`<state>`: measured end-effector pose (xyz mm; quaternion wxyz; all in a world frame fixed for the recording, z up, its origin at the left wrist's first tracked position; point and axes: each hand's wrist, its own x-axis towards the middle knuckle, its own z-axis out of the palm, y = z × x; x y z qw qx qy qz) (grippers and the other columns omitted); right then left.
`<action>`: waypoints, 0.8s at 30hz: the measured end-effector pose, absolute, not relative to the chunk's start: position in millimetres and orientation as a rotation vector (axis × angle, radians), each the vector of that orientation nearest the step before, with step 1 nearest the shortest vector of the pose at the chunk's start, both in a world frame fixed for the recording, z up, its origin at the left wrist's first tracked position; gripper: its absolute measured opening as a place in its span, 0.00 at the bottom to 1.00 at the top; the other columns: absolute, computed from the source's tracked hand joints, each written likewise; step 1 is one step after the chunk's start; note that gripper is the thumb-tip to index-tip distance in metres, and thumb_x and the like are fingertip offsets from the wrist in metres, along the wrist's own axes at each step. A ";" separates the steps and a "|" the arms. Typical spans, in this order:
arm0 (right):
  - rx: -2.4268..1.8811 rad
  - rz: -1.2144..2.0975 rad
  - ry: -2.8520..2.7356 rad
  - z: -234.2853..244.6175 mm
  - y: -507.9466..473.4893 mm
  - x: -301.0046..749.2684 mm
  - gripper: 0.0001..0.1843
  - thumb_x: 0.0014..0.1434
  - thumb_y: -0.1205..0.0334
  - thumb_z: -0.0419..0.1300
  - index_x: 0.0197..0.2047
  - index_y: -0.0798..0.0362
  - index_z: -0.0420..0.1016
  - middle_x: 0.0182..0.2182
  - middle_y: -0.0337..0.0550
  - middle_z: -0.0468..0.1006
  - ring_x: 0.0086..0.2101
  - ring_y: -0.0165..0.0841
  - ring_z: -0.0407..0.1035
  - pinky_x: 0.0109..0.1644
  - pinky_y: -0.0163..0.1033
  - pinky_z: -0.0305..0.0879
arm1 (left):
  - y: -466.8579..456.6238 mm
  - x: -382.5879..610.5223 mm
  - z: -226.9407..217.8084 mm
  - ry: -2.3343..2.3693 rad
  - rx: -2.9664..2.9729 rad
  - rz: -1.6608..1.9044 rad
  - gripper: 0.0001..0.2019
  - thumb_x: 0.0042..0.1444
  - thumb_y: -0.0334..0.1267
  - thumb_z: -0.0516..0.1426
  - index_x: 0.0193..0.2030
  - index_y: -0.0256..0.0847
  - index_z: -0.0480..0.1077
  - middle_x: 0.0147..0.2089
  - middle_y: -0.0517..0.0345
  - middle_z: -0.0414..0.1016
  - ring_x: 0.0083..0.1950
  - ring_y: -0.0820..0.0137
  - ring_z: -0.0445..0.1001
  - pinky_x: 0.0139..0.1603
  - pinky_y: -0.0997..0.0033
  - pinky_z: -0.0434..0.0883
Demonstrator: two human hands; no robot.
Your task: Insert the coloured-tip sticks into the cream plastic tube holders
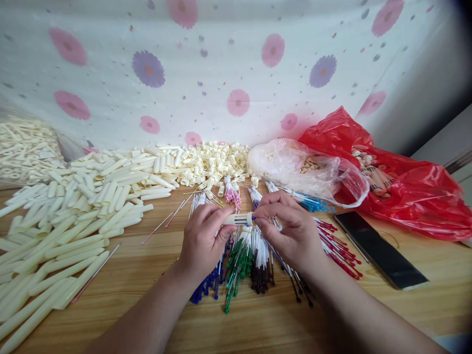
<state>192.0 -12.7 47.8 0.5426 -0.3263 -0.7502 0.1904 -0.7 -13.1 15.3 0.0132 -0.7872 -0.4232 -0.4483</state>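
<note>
Over the middle of the table, my left hand (204,236) grips a slotted cream pen part (240,219) between thumb and fingers, held roughly level. My right hand (289,228) pinches at its right end, where a small blue-purple tip (253,217) shows; it looks like the end of a pen refill, mostly hidden by the fingers. Coloured lines are visible through the slots. Beneath and around my hands lie bundles of thin refills: green (236,275), dark blue (211,285), dark brown (262,275), red (339,248), pink (233,194) and light blue (313,201).
Cream pen barrels (77,231) are heaped on the left, slotted parts (217,160) at the back. A filled clear bag (27,150) stands far left. To the right are a white plastic bag (280,162), a red bag (416,191) and a phone (379,250) on the wooden table (143,290).
</note>
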 end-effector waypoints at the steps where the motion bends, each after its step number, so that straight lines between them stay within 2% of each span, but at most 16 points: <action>1: -0.763 0.349 -1.837 49.3 -12.9 193.1 0.05 0.56 0.71 0.59 0.33 0.53 0.76 0.32 0.42 0.71 0.34 0.30 0.67 0.38 0.37 0.65 | -12.7 -0.3 14.8 -1.332 -2.496 -1.409 0.14 0.61 0.43 0.53 0.47 0.38 0.72 0.38 0.51 0.72 0.40 0.65 0.70 0.41 0.66 0.68; 5: -0.736 0.111 -1.983 50.2 -11.5 196.3 0.05 0.58 0.72 0.58 0.35 0.55 0.76 0.33 0.44 0.71 0.35 0.32 0.65 0.38 0.38 0.64 | -11.0 0.9 13.8 -1.365 -2.598 -1.412 0.13 0.61 0.41 0.53 0.46 0.37 0.72 0.37 0.52 0.72 0.39 0.66 0.71 0.40 0.67 0.68; 11: -0.806 0.043 -1.950 46.7 -9.1 194.0 0.06 0.59 0.70 0.58 0.32 0.55 0.75 0.31 0.45 0.72 0.34 0.32 0.65 0.37 0.39 0.63 | -13.4 2.6 15.5 -1.381 -2.507 -1.294 0.13 0.61 0.41 0.53 0.47 0.37 0.73 0.37 0.51 0.73 0.39 0.64 0.70 0.39 0.66 0.67; 14: -0.867 0.177 -1.898 44.3 -8.2 191.7 0.06 0.57 0.71 0.58 0.31 0.55 0.75 0.30 0.43 0.72 0.34 0.32 0.65 0.37 0.38 0.63 | -15.0 3.1 17.6 -1.369 -2.430 -1.208 0.14 0.61 0.42 0.54 0.47 0.37 0.73 0.35 0.52 0.73 0.37 0.64 0.69 0.38 0.66 0.66; 19: -0.956 0.656 -1.712 40.3 -6.6 188.2 0.05 0.55 0.69 0.60 0.27 0.54 0.74 0.26 0.38 0.70 0.29 0.29 0.66 0.35 0.35 0.63 | -15.2 3.5 19.4 -1.365 -2.375 -1.143 0.14 0.61 0.43 0.53 0.46 0.37 0.73 0.34 0.52 0.73 0.36 0.64 0.69 0.38 0.65 0.66; 21: -0.962 0.694 -1.686 39.3 -5.7 187.6 0.05 0.55 0.69 0.60 0.27 0.54 0.74 0.26 0.38 0.70 0.29 0.28 0.65 0.34 0.35 0.63 | -14.6 3.4 18.5 -1.375 -2.376 -1.143 0.14 0.61 0.43 0.53 0.47 0.38 0.73 0.34 0.52 0.73 0.37 0.64 0.69 0.38 0.65 0.66; 24: -0.904 0.529 -1.780 38.8 -3.8 189.3 0.05 0.56 0.70 0.59 0.29 0.54 0.75 0.29 0.40 0.70 0.32 0.30 0.66 0.36 0.36 0.62 | -13.7 3.6 15.3 -1.426 -2.421 -1.167 0.14 0.62 0.43 0.52 0.47 0.39 0.72 0.35 0.52 0.73 0.38 0.64 0.69 0.39 0.66 0.66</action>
